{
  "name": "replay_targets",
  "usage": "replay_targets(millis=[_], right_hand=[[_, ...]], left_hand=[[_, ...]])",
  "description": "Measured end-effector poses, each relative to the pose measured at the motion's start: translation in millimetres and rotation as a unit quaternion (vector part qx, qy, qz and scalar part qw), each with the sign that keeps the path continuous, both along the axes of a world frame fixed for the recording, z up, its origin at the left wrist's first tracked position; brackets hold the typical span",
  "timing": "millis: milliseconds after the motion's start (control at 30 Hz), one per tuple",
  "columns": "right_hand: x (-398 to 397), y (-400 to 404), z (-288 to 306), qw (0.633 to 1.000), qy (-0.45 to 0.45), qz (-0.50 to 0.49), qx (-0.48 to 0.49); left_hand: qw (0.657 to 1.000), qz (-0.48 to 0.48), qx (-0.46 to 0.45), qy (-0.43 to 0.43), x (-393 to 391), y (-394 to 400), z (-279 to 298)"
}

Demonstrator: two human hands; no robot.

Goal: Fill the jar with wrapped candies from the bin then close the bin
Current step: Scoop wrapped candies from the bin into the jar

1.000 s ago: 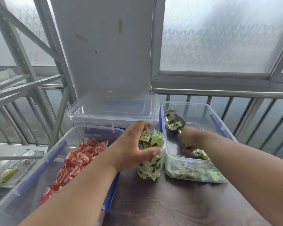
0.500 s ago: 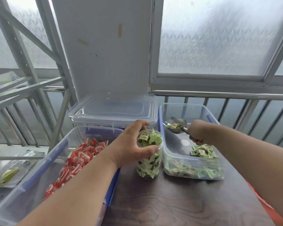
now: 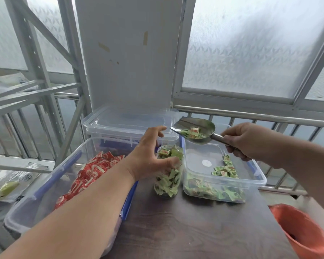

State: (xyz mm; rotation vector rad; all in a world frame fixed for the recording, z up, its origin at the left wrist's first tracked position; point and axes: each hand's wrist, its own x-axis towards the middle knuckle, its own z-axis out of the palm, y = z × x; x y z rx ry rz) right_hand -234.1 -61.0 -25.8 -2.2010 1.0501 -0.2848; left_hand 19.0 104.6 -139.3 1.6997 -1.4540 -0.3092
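Scoop (image 3: 195, 132) now higher, above jar (image 3: 167, 176)

left grip (image 3: 150, 156) half-curled, right grip (image 3: 247, 141) clenched.

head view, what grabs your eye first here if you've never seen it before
A metal scoop loaded with green wrapped candies, gripped by the right hand, hangs above the jar at centre. The left hand holds that jar, already heaped to the rim. Bright red candies fill the open bin on the left, and the green candy bin sits open to the jar's right.
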Motion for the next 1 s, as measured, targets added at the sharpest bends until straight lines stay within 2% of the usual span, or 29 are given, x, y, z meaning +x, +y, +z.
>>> replay_targets(millis=[100,200,267,467,833,1000], right_hand=[[2.4,21.2,6.6,0.997,0.033,0.019,-0.071],[4.7,38.0,9.6,0.99,0.058,0.04,-0.12],[5.5,46.7,10.6,0.987,0.063,0.045,-0.139],[5.5,56.4,8.9,0.981,0.063,0.028,-0.183],[-7.4,27.2,-18.9,0.997,-0.021,-0.044,-0.066],[-15.8,13.1,-28.5,0.995,-0.049,-0.069,-0.057]], left_hand=[[0.998,0.01,-0.046,-0.044,-1.3,0.2,2.1],[0.984,0.008,-0.086,-0.155,-3.3,-2.4,6.0],[0.976,-0.007,-0.093,-0.198,-5.6,-4.4,8.3],[0.977,-0.029,-0.096,-0.19,-8.9,-3.7,13.7],[0.971,-0.039,-0.175,-0.16,-4.9,-5.5,14.0],[0.977,-0.046,-0.147,-0.146,-2.7,-1.7,14.7]])
